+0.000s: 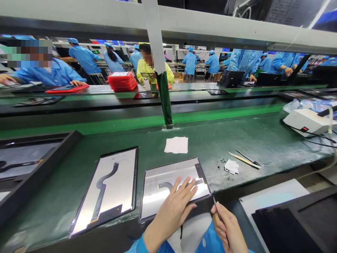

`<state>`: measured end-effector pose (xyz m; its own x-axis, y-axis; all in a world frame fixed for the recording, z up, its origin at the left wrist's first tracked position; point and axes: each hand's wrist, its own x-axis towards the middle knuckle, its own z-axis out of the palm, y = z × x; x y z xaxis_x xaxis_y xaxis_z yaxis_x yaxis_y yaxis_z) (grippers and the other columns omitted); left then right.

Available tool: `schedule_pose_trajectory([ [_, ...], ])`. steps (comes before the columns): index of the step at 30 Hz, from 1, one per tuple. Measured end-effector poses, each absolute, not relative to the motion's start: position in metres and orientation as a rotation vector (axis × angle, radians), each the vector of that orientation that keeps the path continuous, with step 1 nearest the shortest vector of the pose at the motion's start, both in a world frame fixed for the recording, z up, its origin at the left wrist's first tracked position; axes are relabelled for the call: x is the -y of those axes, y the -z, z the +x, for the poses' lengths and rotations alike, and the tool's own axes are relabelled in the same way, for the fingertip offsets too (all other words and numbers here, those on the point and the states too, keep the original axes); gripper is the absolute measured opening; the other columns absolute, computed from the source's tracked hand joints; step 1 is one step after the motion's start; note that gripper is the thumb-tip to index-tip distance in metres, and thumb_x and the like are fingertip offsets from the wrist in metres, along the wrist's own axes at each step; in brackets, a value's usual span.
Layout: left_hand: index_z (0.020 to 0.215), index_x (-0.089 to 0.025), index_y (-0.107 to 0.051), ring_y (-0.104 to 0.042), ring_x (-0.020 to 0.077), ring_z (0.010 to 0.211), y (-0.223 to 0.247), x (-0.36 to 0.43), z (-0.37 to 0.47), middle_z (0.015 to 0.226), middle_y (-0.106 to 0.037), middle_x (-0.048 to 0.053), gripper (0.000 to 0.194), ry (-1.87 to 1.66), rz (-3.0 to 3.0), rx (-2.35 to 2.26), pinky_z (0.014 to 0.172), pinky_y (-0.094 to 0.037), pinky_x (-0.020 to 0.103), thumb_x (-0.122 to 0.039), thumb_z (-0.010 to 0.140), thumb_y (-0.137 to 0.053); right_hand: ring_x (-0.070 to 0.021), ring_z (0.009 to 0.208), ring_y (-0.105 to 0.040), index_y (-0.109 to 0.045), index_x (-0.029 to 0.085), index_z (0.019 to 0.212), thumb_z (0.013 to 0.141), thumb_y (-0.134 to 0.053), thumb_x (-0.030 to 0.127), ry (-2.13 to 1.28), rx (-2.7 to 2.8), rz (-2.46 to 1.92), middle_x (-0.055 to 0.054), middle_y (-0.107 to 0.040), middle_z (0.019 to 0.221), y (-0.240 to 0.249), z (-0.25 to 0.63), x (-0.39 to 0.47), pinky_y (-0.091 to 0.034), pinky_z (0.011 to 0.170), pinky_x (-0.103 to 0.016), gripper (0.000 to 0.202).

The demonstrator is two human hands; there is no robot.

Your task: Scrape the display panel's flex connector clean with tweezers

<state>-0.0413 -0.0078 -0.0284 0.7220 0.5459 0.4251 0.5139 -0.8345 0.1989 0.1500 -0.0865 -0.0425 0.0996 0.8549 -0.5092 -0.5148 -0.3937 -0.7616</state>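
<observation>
My left hand point(177, 201) lies flat with fingers spread on a silver-backed display panel point(155, 205), partly covering its dark flex cable. Held in my closed right hand point(225, 225) is a slim, dark, tweezers-like tool point(217, 208), its tip at the panel's near right corner. A second display panel point(123, 186) lies to the left, silver side up, its curved flex cable point(101, 186) showing. Beyond the panel under my hand sits a white cloth point(176, 145).
White scraps point(231, 167), a cream-handled tool point(244, 160) and black bits lie at right. A dark tray point(52, 165) with another panel stands left. Black sheets point(281, 228) are at lower right, a white device point(306, 121) far right. A post point(164, 98) rises ahead; co-workers sit beyond.
</observation>
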Motion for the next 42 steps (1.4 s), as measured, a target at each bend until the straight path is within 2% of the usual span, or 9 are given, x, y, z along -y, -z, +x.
schedule_pose_trajectory([
  [3,0.149,-0.017,-0.036,-0.038,0.0296,0.143,0.029,0.008,-0.041,0.15,-0.049,0.013,0.046,-0.741,2.853,-0.883,0.113,-0.038,0.061,-0.021,0.104,-0.043,-0.0009,0.039,-0.013,-0.062,0.016,0.07,0.06,-0.077,0.076,-1.543,0.382,-1.254,0.014,-0.027,0.043,0.041,0.152,0.086,-0.011,0.036,-0.016,0.062],
  [8,0.148,-0.015,-0.037,-0.038,0.0306,0.143,0.027,0.008,-0.041,0.15,-0.048,0.014,0.045,-0.741,2.865,-0.878,0.112,-0.038,0.062,-0.02,0.104,-0.043,-0.0014,0.04,-0.012,-0.062,0.017,0.072,0.064,-0.076,0.073,-1.486,0.371,-1.254,0.014,-0.026,0.045,0.036,0.161,0.086,-0.012,0.036,-0.015,0.059],
  [16,0.152,-0.017,-0.032,-0.041,0.0299,0.141,0.024,0.008,-0.042,0.148,-0.05,0.015,0.05,-0.769,2.87,-0.877,0.114,-0.036,0.06,-0.019,0.104,-0.044,-0.0025,0.043,-0.013,-0.063,0.016,0.069,0.058,-0.08,0.073,-1.347,0.343,-1.316,0.013,-0.025,0.046,0.022,0.182,0.084,-0.012,0.036,-0.017,0.061],
  [23,0.149,-0.016,-0.037,-0.041,0.0281,0.142,0.024,0.008,-0.041,0.149,-0.05,0.013,0.045,-0.794,2.878,-0.887,0.114,-0.037,0.058,-0.02,0.104,-0.041,-0.0037,0.043,-0.016,-0.062,0.018,0.073,0.053,-0.079,0.077,-1.338,0.365,-1.373,0.012,-0.026,0.047,0.022,0.183,0.081,-0.01,0.038,-0.019,0.065],
  [29,0.147,-0.017,-0.041,-0.038,0.0295,0.143,0.023,0.009,-0.041,0.148,-0.051,0.012,0.042,-0.799,2.891,-0.926,0.114,-0.038,0.058,-0.021,0.105,-0.04,-0.0037,0.044,-0.019,-0.062,0.018,0.079,0.056,-0.079,0.075,-1.336,0.42,-1.356,0.012,-0.028,0.049,0.026,0.182,0.082,-0.011,0.039,-0.018,0.064],
  [33,0.135,-0.016,-0.051,-0.041,0.0336,0.142,0.014,0.01,-0.033,0.144,-0.056,0.012,0.033,-0.797,2.928,-0.957,0.112,-0.036,0.064,-0.024,0.103,-0.046,-0.0032,0.042,-0.018,-0.063,0.018,0.081,0.059,-0.076,0.078,-1.367,0.469,-1.366,0.012,-0.03,0.049,0.031,0.18,0.083,-0.01,0.038,-0.018,0.065],
  [36,0.118,-0.017,-0.06,-0.045,0.0305,0.14,0.01,0.012,-0.015,0.139,-0.06,0.012,0.022,-0.837,2.906,-0.962,0.116,-0.031,0.062,-0.014,0.1,-0.048,-0.0027,0.04,-0.022,-0.062,0.018,0.081,0.062,-0.075,0.076,-1.376,0.522,-1.362,0.011,-0.037,0.051,0.033,0.177,0.084,-0.009,0.037,-0.018,0.063],
  [39,0.104,-0.016,-0.063,-0.047,0.03,0.138,0.014,0.014,0.005,0.134,-0.064,0.012,0.019,-0.952,2.908,-0.95,0.118,-0.029,0.062,-0.007,0.097,-0.048,-0.0021,0.04,-0.026,-0.062,0.018,0.081,0.066,-0.075,0.073,-1.365,0.551,-1.343,0.009,-0.042,0.053,0.035,0.175,0.086,-0.01,0.037,-0.017,0.059],
  [42,0.098,-0.015,-0.064,-0.046,0.0316,0.139,0.021,0.017,0.017,0.133,-0.065,0.013,0.017,-1.082,2.909,-0.947,0.118,-0.027,0.062,-0.005,0.096,-0.049,-0.0022,0.039,-0.026,-0.062,0.018,0.081,0.066,-0.075,0.072,-1.36,0.535,-1.329,0.008,-0.042,0.053,0.037,0.174,0.087,-0.011,0.037,-0.017,0.057],
])
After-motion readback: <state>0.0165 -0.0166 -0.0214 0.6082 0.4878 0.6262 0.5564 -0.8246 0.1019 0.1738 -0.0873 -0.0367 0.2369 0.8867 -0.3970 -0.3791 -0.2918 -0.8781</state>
